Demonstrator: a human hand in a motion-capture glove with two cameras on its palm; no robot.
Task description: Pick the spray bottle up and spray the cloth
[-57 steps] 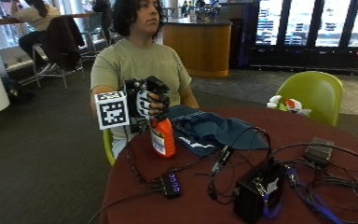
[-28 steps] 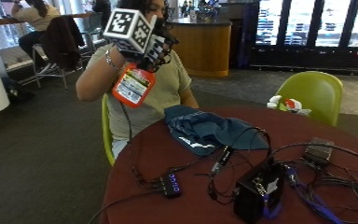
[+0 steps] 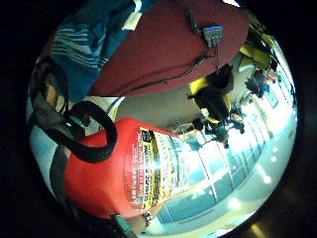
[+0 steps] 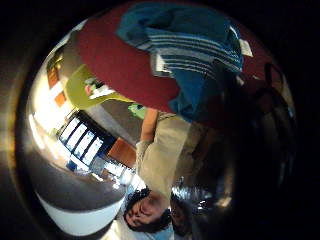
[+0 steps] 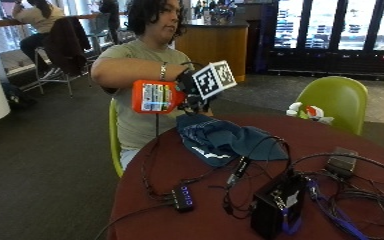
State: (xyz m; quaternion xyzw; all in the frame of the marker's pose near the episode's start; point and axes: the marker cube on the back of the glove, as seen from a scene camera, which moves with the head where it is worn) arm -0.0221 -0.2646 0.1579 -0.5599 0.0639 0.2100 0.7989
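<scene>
Hand: the gloved right hand (image 5: 191,94) is raised above the near edge of the table (image 5: 198,220), fingers curled round the neck end of the bottle (image 5: 155,96).
Bottle: orange with a printed label, held lying on its side in the air, its base pointing away from the cloth; it fills much of the little finger side palm view (image 3: 124,173).
Cloth: the blue cloth (image 5: 222,140) lies crumpled on the table just below and beside the hand, not touching the bottle; pale stripes show on it from the thumb side (image 4: 195,55).
Table: round, dark red.
Clutter: a cable hub (image 5: 183,196) near the front edge, a black box (image 5: 277,205) beside it, and tangled cables (image 5: 352,192) spread across the far half, one of them running over the cloth's edge.
Chairs: a green chair (image 5: 335,100) across the table carries a small white and red thing (image 5: 306,111).
</scene>
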